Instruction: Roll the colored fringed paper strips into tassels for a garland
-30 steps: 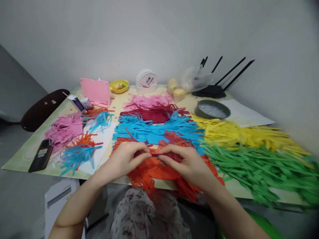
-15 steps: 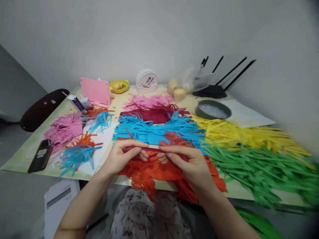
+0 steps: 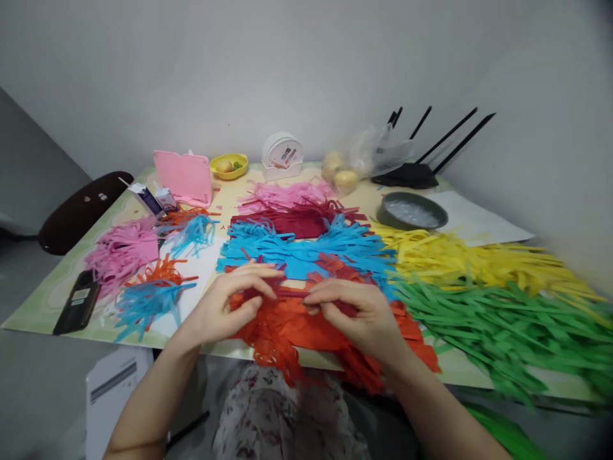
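Fingers of the right hand (image 3: 366, 313) pinch a dark red paper roll (image 3: 292, 293); the left hand (image 3: 221, 308), by its other end, holds thumb and forefinger apart. The roll is over orange fringed paper (image 3: 299, 327), near blue fringe (image 3: 299, 252).

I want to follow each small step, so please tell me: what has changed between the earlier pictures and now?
The left hand has drawn slightly left, its thumb and fingers opening; whether it still touches the red strip is unclear. The right hand still pinches the strip. The orange fringe and blue fringe stayed put.
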Available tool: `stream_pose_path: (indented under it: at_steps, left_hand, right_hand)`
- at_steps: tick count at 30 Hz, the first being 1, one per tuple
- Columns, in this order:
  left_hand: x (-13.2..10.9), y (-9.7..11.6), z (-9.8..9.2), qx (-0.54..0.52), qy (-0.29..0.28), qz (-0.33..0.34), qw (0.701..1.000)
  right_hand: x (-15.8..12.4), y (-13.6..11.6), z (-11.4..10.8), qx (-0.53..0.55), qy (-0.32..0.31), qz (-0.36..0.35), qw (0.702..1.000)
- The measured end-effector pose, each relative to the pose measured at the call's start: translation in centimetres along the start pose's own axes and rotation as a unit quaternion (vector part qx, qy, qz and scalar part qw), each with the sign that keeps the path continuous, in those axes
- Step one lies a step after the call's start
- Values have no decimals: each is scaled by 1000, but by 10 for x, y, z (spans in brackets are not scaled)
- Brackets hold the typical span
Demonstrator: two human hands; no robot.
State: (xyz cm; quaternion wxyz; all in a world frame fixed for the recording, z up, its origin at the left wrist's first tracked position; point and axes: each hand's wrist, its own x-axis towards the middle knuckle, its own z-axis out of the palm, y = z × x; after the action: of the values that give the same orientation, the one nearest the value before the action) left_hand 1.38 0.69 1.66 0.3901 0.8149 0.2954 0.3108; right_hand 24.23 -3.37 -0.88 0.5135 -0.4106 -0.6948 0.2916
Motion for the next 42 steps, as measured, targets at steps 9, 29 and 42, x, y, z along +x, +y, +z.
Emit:
stream_pose_path:
  at_steps: [9,29,42]
  left_hand:
    - [12,-4,19,181,-42,14,982]
    - [5,-16,57,35,223,77,971]
    - [57,-30,48,-131,286,-59,948]
  right_hand:
    - [-4,-5,-1,-86,-64,-68,992]
    - [0,-9,35,244,-20,143,959]
    - [39,58,-10,-25,3,40,999]
